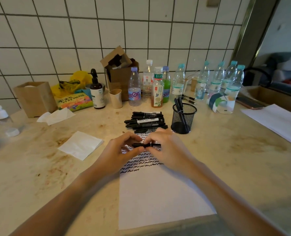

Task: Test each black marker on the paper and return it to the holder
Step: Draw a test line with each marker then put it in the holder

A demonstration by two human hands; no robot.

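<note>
A black marker point(146, 145) lies level between both hands above the white paper point(158, 193). My left hand point(121, 150) pinches its left end and my right hand point(167, 149) grips its right part. Rows of black squiggles cover the paper's upper part. Just behind the hands is a pile of several black markers point(145, 121). To the right of that pile stands the black mesh holder point(183, 118), with two markers upright in it.
Several water and drink bottles point(158, 86) line the back of the counter in front of the tiled wall. A folded napkin point(81, 145) lies left of the paper. A pump bottle point(97, 92), paper cup point(116, 98) and cardboard boxes stand behind it.
</note>
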